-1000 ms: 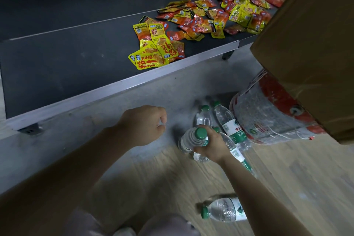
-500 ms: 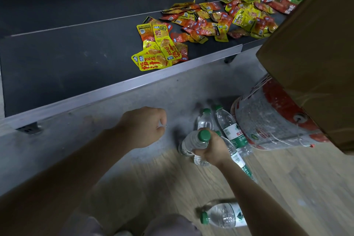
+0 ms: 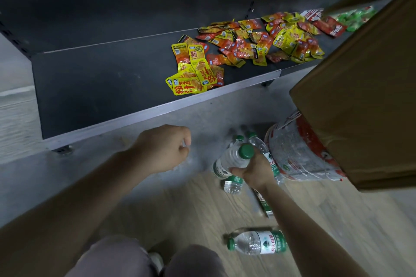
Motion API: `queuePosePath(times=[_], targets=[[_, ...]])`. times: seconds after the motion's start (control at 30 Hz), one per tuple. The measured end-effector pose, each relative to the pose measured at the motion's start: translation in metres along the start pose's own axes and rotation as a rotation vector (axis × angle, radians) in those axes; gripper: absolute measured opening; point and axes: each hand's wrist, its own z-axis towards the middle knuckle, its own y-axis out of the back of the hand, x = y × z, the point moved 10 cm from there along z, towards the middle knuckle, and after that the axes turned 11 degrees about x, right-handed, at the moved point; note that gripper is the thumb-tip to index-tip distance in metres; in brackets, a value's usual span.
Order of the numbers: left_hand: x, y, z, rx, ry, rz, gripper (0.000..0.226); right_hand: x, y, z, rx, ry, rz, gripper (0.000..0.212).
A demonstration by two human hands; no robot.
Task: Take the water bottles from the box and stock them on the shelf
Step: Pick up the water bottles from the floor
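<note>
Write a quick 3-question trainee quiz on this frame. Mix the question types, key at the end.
1. True or false: the right hand grips a water bottle with a green cap.
2. Multiple choice: what lies on the dark shelf? A) water bottles B) snack packets C) folded towels
3. Fill in: the loose bottle nearest the person's knees lies on its ____ on the wooden floor.

Key
1. True.
2. B: the snack packets are scattered on the shelf, with no bottles there yet.
3. Side. The left hand, meanwhile, is curled and holds nothing visible.
</note>
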Motion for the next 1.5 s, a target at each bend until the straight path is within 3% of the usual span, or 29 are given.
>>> queuePosePath(times=[0.27, 1.0, 1.23, 1.4, 1.5], targets=[[-0.024, 0.058, -0.059, 0.000, 0.026, -0.018, 0.008, 0.057, 0.045, -0.052, -0.057, 0.038, 0.075, 0.067], [-0.090, 0.236, -0.231, 0.035, 0.098, -0.030, 0.014, 0.266, 0.191, -0.214, 0.036, 0.197, 0.102, 0.052], [-0.103, 0.272, -0.270, 0.012, 0.093, -0.054, 0.033, 0.335, 0.237, -0.244, 0.128, 0.290, 0.183, 0.052], [-0.116, 0.301, -0.292, -0.042, 0.077, -0.111, 0.042, 0.395, 0.275, -0.272, 0.137, 0.418, 0.105, 0.046], [-0.125, 0.317, -0.302, -0.075, 0.068, -0.152, 0.053, 0.424, 0.289, -0.286, 0.178, 0.467, 0.090, 0.052]])
